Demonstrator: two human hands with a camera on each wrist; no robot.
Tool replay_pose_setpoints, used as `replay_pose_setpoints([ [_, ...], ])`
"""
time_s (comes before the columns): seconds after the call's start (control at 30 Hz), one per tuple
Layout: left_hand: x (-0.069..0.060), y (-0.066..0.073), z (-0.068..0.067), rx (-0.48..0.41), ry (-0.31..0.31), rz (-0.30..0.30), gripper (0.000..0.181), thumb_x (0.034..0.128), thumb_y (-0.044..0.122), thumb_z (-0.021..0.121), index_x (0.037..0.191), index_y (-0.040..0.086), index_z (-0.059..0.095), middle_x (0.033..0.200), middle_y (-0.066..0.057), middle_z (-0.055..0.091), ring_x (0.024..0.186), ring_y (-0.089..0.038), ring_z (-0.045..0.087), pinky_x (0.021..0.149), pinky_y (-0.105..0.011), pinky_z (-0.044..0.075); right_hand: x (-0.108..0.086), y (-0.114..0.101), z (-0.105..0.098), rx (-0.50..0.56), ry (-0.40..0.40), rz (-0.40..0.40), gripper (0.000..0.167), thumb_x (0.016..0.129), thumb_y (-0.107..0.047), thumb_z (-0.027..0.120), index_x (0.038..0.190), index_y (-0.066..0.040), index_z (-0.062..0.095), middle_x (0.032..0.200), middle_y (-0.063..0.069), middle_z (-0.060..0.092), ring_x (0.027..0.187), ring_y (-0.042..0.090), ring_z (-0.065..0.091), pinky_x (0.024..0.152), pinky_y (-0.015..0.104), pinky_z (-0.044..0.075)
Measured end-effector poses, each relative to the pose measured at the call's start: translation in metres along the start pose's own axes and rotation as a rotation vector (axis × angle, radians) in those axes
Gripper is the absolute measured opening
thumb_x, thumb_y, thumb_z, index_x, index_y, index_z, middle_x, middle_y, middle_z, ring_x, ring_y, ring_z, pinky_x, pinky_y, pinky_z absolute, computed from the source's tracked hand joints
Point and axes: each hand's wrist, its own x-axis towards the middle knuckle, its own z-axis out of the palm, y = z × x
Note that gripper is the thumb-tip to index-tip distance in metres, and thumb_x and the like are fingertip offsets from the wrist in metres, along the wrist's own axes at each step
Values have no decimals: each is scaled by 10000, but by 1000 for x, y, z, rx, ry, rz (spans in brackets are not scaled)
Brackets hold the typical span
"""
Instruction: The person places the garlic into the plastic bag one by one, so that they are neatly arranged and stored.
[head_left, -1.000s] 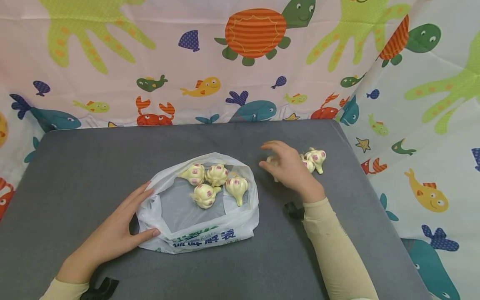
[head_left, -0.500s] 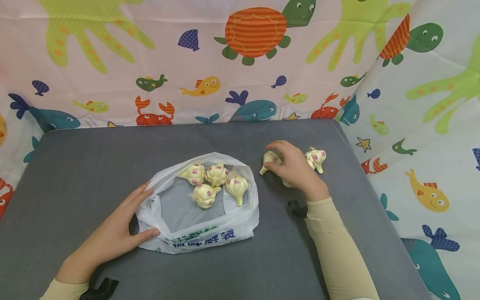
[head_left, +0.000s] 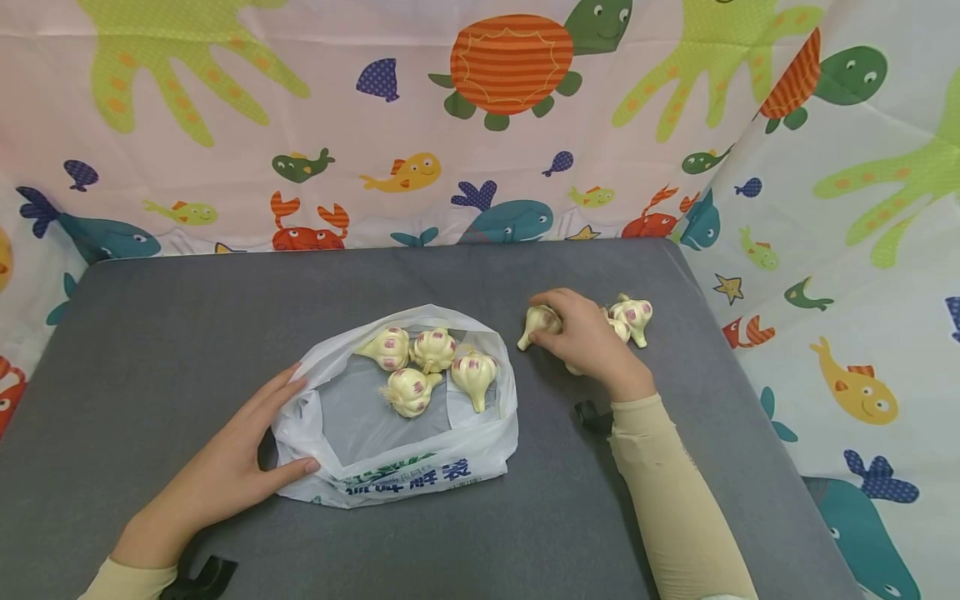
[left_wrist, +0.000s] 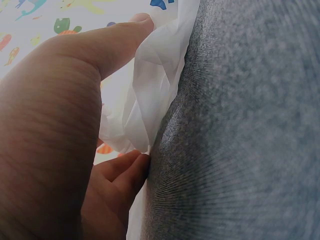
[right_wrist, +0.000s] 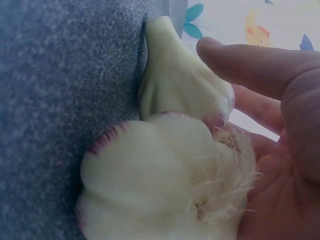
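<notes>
Head view: my L hand [head_left: 225,467] is at the L side of a white plastic bag [head_left: 491,442] w/ green & blue print; thumb on the near side, fingers on the far side, spread well apart, bag edge btw them. Bag sits on the grey table [head_left: 405,283], mouth up, w/ 4 garlic bulbs [head_left: 411,392] inside. My R hand [head_left: 588,342] is R of the bag, over a long-necked garlic bulb [head_left: 537,323] on the table; thumb on its near side, fingers arched on its far side. Another bit of garlic [head_left: 573,369] pokes out under that hand, and 2 more bulbs [head_left: 634,315] lie just beyond it, partly hidden. Beige sleeves [head_left: 667,492] on both arms; sea-animal cloth [head_left: 510,179] behind the table.

L wrist view: thumb up top against the crumpled plastic, fingers [left_wrist: 132,172] lower down, tips at the bag's edge by the tabletop. Thumb & fingers apart, no pinch that I see.

R wrist view: purple-streaked bulb [right_wrist: 150,175] w/ stringy roots fills the foreground, roots twd my palm. The long-necked one is just past it, neck pointing away, btw my thumb & fingers. Thumb tip is right by its shoulder; can't tell if I'm clamped on it or only around it.
</notes>
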Motion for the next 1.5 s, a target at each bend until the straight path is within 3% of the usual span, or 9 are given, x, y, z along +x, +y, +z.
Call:
replay_pose_setpoints([
  [0.4,0,0,0,2,-3,1,1148,818,332,1001,1736,244,317,1806,-15,229,1601,-196,283,1154,-74,127,0,2,1,-9,2,8,501,950,-135,858,1412,-24,699,1411,170,662,1188,330,633,1014,529,503],
  [0.67,0,-2,0,6,-8,-7,1160,814,336,1003,1740,255,308,1808,-11,222,1598,-244,298,1155,-88,125,0,3,1,-19,-6,9,505,944,-134,861,1411,-25,700,1414,167,668,1324,351,614,1115,543,469],
  [0.93,0,0,-1,-1,-15,-24,1162,812,348,1004,1739,273,308,1810,1,219,1596,-271,308,1152,-90,135,0,2,0,-8,-12,17,502,945,-125,853,1412,-23,699,1418,167,665,1339,355,607,1130,548,463],
  [1.27,0,1,-2,10,-28,-50,1140,832,382,986,1739,283,304,1810,3,215,1595,-327,317,1230,-248,205,0,2,0,-15,-12,14,483,947,-116,840,1401,-22,705,1404,173,675,1325,361,617,1117,553,470],
  [1.5,0,0,-1,11,-15,-28,1146,821,366,995,1737,265,314,1807,-4,226,1588,-287,321,1150,-87,129,-1,4,0,-8,-8,8,481,936,-107,846,1392,-29,712,1396,166,679,1326,359,617,1115,555,472],
])
